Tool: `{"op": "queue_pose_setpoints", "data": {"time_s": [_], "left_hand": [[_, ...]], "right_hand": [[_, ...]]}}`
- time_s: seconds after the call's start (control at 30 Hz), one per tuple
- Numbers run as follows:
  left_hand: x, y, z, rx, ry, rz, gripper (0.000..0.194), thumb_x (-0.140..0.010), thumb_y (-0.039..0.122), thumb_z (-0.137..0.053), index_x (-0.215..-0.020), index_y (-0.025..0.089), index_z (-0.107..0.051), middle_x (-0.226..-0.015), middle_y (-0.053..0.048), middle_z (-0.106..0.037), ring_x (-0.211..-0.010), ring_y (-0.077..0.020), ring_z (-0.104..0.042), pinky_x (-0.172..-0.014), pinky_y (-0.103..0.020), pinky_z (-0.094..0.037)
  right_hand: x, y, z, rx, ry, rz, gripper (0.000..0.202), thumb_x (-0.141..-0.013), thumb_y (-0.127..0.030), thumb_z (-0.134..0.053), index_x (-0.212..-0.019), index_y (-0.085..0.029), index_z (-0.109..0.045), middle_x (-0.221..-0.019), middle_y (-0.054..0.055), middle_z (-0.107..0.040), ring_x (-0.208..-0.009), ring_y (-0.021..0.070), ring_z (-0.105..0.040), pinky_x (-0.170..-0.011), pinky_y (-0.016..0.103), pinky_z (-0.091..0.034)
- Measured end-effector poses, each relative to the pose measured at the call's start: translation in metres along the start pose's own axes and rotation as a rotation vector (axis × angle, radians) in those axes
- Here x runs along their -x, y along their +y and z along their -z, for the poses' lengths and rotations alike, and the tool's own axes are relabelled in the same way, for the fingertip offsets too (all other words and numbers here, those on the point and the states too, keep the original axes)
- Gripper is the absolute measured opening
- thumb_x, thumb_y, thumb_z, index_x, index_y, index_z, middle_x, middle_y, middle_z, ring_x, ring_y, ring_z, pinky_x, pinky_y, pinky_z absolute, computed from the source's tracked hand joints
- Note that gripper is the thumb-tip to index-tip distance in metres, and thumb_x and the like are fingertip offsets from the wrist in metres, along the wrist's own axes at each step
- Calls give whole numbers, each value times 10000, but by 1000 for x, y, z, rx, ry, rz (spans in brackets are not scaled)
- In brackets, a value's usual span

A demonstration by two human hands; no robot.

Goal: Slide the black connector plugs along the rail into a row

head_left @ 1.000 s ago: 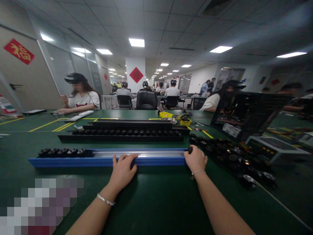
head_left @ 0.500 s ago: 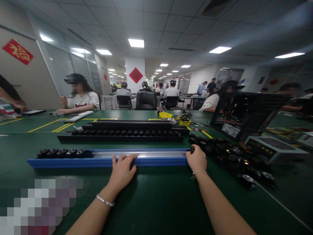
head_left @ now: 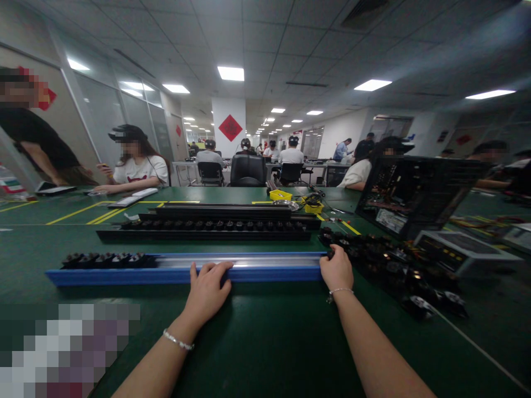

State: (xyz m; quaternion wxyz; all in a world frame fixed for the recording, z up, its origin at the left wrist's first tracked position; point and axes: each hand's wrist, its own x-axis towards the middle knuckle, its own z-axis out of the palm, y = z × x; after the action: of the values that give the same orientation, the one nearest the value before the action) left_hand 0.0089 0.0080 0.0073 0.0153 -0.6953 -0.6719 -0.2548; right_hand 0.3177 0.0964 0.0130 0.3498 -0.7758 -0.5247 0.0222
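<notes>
A long tray [head_left: 265, 274] lies on the surface [head_left: 265, 342], with small parts [head_left: 99, 260] in its left end, the left hand [head_left: 209, 283] near its middle and the right hand [head_left: 337, 269] at its right end. Behind it lie more trays [head_left: 203, 236]. To the right is a pile of parts [head_left: 394, 268], with a computer case [head_left: 452, 188] behind.

Ceiling lights [head_left: 231, 73] glare white (the edges look stretched).

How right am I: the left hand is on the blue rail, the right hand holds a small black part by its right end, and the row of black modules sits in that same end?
Not quite: the head view shows the row of black modules in the left end of the blue rail. The rest is right.
</notes>
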Motion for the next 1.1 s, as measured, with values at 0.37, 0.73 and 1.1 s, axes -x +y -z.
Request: {"op": "queue_pose_setpoints", "data": {"time_s": [0.37,0.73,1.1], "left_hand": [[0,-1,-2,-17,8,-5,381,-770,259,-459,-1136,317,-545,-1076,-5,-654,-1083,-231,-497,-1058,-611,-37],[0,-1,-1,-11,4,-4,380,-775,261,-448,-1140,313,-540,-1084,-8,-645,-1090,-229,-486,-1058,-611,-37],[0,-1,-2,-34,7,-5,372,-780,255,-449,-1137,309,-542,-1076,-4,-651,-1093,-224,-487,-1060,-607,-42]], "right_hand": [[0,1,6,5,-13,-80,457,-787,-230,-409,-1237,-168,-451,-1167,123,-526,-1007,249,-540,-795,332,-424],[-5,5,9,12,-19,-100,424,-800,-209,-389,-1213,-164,-475,-1116,121,-551,-1020,251,-539,-815,335,-417],[-10,14,7,17,17,-81,411,-789,-191,-397,-1183,-155,-509,-1107,128,-557,-1010,244,-542,-838,331,-413]]}}
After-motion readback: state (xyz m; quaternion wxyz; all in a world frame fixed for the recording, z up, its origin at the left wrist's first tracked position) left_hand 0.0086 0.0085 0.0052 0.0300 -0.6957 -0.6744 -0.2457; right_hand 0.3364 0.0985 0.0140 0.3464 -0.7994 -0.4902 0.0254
